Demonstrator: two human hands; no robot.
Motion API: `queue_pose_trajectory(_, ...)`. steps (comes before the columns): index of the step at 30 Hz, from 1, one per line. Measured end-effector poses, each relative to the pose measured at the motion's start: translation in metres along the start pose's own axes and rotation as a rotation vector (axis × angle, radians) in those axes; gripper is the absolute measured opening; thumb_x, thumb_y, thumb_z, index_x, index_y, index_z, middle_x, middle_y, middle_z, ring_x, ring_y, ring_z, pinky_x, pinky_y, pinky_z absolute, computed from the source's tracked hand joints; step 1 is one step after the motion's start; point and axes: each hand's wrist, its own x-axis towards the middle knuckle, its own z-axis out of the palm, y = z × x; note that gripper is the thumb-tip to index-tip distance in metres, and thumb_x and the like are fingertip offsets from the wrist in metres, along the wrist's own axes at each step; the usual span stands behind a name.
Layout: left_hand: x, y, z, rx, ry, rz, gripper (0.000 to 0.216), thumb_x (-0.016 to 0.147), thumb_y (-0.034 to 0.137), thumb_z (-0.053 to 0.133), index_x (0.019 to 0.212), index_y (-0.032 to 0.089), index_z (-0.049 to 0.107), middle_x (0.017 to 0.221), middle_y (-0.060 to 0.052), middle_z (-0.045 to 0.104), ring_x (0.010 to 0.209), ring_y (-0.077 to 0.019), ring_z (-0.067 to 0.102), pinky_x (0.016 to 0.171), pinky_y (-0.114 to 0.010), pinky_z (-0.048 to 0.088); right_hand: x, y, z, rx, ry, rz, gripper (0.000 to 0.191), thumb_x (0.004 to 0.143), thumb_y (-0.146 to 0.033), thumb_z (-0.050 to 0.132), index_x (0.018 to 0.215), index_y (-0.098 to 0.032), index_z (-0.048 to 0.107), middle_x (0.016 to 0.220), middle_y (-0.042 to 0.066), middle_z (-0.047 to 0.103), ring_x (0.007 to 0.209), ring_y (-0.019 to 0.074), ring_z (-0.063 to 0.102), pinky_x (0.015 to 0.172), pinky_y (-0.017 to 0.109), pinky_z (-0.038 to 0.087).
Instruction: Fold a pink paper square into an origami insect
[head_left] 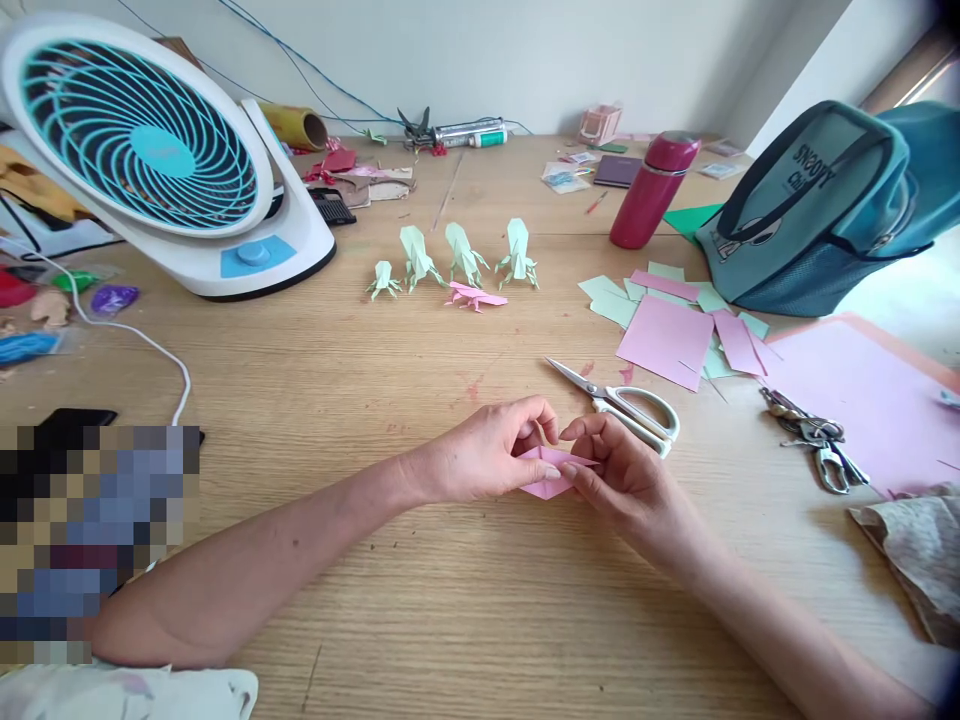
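Observation:
Between my two hands is a small pink folded paper (pixel 546 487), creased into a pointed shape. My left hand (pixel 487 450) pinches it from the left, thumb on top. From the right, my right hand (pixel 626 485) grips its other side, the thumb pressed near the middle crease. Both hands hover close over the wooden table, and the fingers under the paper are hidden. Just behind my right hand lie the white-handled scissors (pixel 626 405), blades closed. Further back stand several pale green origami insects (pixel 465 255), with a pink origami insect (pixel 476 297) in front of them.
At the back left stands a white and blue fan (pixel 247 250). A dark red flask (pixel 654 190) and a teal bag (pixel 810 210) are at the back right. Pink and green paper pieces (pixel 666 338), keys (pixel 817 440) and a cloth (pixel 919 550) lie on the right.

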Motion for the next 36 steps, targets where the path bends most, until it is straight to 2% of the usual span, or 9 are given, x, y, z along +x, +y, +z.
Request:
queue_pose_trajectory(7,-0.013,-0.009,0.008,-0.06,0.054,-0.037,0.022,0.086,0.03,0.068,0.098,0.019,0.054,0.069,0.005,0.057,0.061,-0.009,0.049,0.055,-0.02,0.034,-0.011,0.0,0.007,-0.061,0.025,-0.068,0.024,0.097,-0.042,0.056,0.112,-0.024,0.049,0.081,0.0,0.06,0.071,0.0159,0.062,0.062,0.03,0.051)
queue_pose_trajectory(11,-0.017,-0.013,0.007,-0.065,0.021,-0.093,0.019,0.085,0.024,0.065,0.099,0.018,0.053,0.065,0.006,0.053,0.054,-0.0074,0.042,0.05,-0.018,0.028,-0.022,-0.007,-0.004,-0.606,0.101,-0.409,0.02,0.098,-0.028,0.057,0.117,-0.022,0.055,0.108,0.009,0.063,0.092,0.0202,0.062,0.077,0.036,0.053)
queue_pose_trajectory(12,-0.018,-0.013,0.007,-0.062,0.002,-0.107,0.018,0.086,0.025,0.064,0.099,0.018,0.053,0.065,0.006,0.053,0.054,-0.0071,0.041,0.049,-0.018,0.028,-0.025,-0.009,-0.007,-0.745,0.07,-0.515,0.023,0.096,-0.024,0.06,0.118,-0.021,0.056,0.113,0.01,0.062,0.098,0.0218,0.06,0.081,0.038,0.052)
queue_pose_trajectory(15,-0.02,-0.01,0.01,-0.081,-0.066,-0.117,0.018,0.089,0.031,0.062,0.095,0.019,0.05,0.067,0.006,0.053,0.054,-0.0072,0.042,0.049,-0.018,0.028,-0.033,-0.01,-0.015,-1.017,-0.078,-0.742,0.024,0.093,-0.013,0.063,0.116,-0.017,0.059,0.109,0.01,0.064,0.096,0.0214,0.059,0.081,0.038,0.049)
queue_pose_trajectory(20,-0.02,-0.003,0.017,-0.14,-0.174,-0.112,0.026,0.09,0.038,0.064,0.085,0.017,0.05,0.066,0.007,0.048,0.058,-0.007,0.043,0.052,-0.018,0.033,-0.037,-0.008,-0.017,-1.169,-0.214,-0.944,0.013,0.095,-0.007,0.056,0.105,-0.01,0.065,0.096,0.01,0.07,0.084,0.0212,0.059,0.07,0.037,0.043)
queue_pose_trajectory(24,-0.026,0.003,0.017,0.092,-0.166,-0.073,0.013,0.092,0.027,0.064,0.088,0.017,0.057,0.075,0.003,0.059,0.066,-0.0091,0.054,0.06,-0.02,0.041,-0.035,-0.009,-0.013,-1.196,-0.267,-0.97,0.018,0.098,-0.006,0.049,0.099,-0.008,0.067,0.087,0.011,0.07,0.08,0.0215,0.059,0.068,0.036,0.04)
queue_pose_trajectory(30,-0.053,0.005,0.025,0.691,0.037,0.262,0.011,0.098,0.022,0.057,0.1,0.015,0.066,0.107,-0.009,0.063,0.098,-0.0191,0.061,0.087,-0.033,0.051,-0.031,-0.002,-0.009,-1.11,-0.278,-0.808,0.022,0.1,-0.009,0.045,0.093,-0.01,0.066,0.083,0.01,0.066,0.073,0.0191,0.054,0.068,0.036,0.038)
queue_pose_trajectory(32,-0.059,-0.001,0.031,0.755,0.104,0.365,0.016,0.098,0.019,0.056,0.11,0.015,0.065,0.106,-0.008,0.066,0.098,-0.0191,0.061,0.088,-0.034,0.053,-0.031,0.001,-0.008,-1.092,-0.271,-0.772,0.018,0.098,-0.008,0.048,0.095,-0.01,0.066,0.082,0.009,0.065,0.072,0.0182,0.053,0.067,0.035,0.037)
queue_pose_trajectory(36,-0.057,-0.017,0.042,0.851,0.244,0.566,0.009,0.096,0.014,0.059,0.099,0.012,0.068,0.099,-0.007,0.072,0.093,-0.0173,0.065,0.083,-0.031,0.056,-0.033,0.003,-0.008,-1.081,-0.265,-0.746,0.015,0.096,-0.006,0.052,0.095,-0.01,0.066,0.083,0.009,0.064,0.073,0.0177,0.054,0.068,0.034,0.037)
